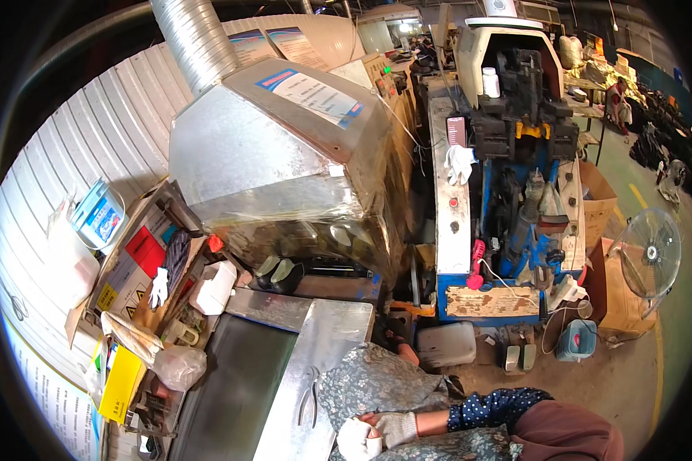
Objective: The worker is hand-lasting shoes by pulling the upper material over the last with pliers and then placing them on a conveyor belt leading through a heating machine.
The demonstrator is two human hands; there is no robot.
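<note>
My right hand wears a whitish knit glove with bare fingertips; its forearm comes from the right in a dark blue dotted sleeve. Against it lies my left hand, in a white glove, near the lower edge. Both are closed and pressed together over a grey floral cloth on my lap; whatever may be inside them is hidden. Dark-handled pliers lie to the left of the cloth, on a bare metal plate. Beside the plate runs a dark conveyor belt.
A sheet-metal hood rises over the belt's far end, where dark shoes stand. A cluttered shelf lines the left. Ahead right stands a blue-and-white machine, with a grey bin, blue bucket and fan nearby.
</note>
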